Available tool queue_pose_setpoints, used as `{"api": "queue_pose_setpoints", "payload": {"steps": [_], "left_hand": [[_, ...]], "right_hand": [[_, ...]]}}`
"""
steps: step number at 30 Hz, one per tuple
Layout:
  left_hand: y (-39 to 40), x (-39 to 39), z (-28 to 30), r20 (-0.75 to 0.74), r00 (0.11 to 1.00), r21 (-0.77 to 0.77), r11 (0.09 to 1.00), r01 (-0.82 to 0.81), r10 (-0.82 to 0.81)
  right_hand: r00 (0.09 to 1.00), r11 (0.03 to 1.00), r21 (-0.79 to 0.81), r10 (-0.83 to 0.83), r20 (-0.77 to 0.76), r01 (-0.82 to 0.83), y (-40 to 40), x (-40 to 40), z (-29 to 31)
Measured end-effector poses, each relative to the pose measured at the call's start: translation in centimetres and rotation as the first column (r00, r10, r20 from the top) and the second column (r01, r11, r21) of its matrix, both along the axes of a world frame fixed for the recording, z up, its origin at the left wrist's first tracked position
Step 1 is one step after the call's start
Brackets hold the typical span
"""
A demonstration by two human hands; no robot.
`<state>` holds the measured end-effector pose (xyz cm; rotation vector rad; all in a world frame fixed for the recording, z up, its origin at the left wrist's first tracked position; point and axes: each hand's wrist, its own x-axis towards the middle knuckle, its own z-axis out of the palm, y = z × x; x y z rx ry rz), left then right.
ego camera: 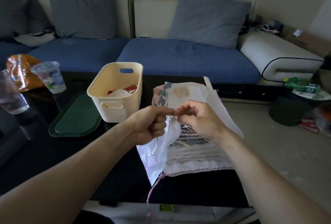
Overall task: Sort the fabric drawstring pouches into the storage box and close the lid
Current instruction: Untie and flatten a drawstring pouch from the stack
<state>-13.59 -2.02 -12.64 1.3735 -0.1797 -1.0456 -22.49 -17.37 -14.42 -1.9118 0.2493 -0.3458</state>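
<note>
A cream storage box [114, 109] stands on the dark table with a few pouches [123, 92] inside. Its green lid [75, 118] lies flat on the table to its left. My left hand [148, 125] grips the gathered top of a white drawstring pouch [157, 153], which hangs down above the table. My right hand [195, 118] pinches that pouch's drawstring right beside my left fingers. Under and behind my hands lies a stack of pouches [193, 157], striped ones in front and a white one with a printed one [179, 92] farther back.
Two clear plastic cups [49, 76] [10, 96] and an orange bag [19, 69] stand at the table's left. A blue sofa [179, 57] runs behind the table. A dark bin [288, 110] and a green bottle [300, 84] sit on the floor at right.
</note>
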Motion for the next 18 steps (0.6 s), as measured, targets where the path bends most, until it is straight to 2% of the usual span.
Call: {"api": "queue_pose_setpoints", "payload": {"steps": [6,8,10,11,12,13,14,15,16,18], "left_hand": [[-0.1,0.6,-1.2,0.009,0.998,-0.045,0.997,-0.069,0.070],[-0.4,0.6,-1.2,0.080,0.991,-0.022,0.995,-0.102,0.104],[-0.5,0.4,-1.1,0.227,0.965,0.015,0.990,-0.142,0.135],[-0.5,0.4,-1.1,0.372,0.917,0.043,0.984,-0.174,0.146],[-0.5,0.5,-1.3,0.541,0.826,0.075,0.970,-0.232,0.156],[-0.4,0.8,-1.5,0.704,0.693,0.085,0.950,-0.300,0.156],[-0.2,1.0,-1.8,0.810,0.567,0.068,0.936,-0.345,0.150],[-0.1,1.3,-2.0,0.859,0.490,0.045,0.933,-0.357,0.146],[-0.1,1.6,-2.2,0.874,0.463,0.031,0.936,-0.350,0.144],[-0.1,2.1,-2.7,0.865,0.478,0.006,0.949,-0.315,0.153]], "right_hand": [[1.000,0.994,-0.111,0.016,-0.019,-0.018,-0.1,0.5,0.2],[0.998,0.994,-0.112,0.006,-0.061,-0.013,-0.4,0.9,0.2],[0.988,0.994,-0.092,0.036,-0.151,-0.050,-0.7,1.1,0.3],[0.979,0.993,-0.081,0.065,-0.191,-0.082,-0.9,1.2,0.5],[0.972,0.993,-0.048,0.093,-0.216,-0.106,-0.9,1.3,0.7],[0.968,0.994,0.009,0.110,-0.227,-0.111,-1.0,1.4,0.9],[0.969,0.990,0.102,0.114,-0.220,-0.094,-1.0,1.4,1.1],[0.973,0.975,0.212,0.110,-0.204,-0.066,-1.2,1.6,1.2],[0.977,0.944,0.327,0.108,-0.183,-0.043,-1.4,1.8,1.3],[0.982,0.865,0.500,0.124,-0.143,-0.037,-1.6,2.2,1.4]]}}
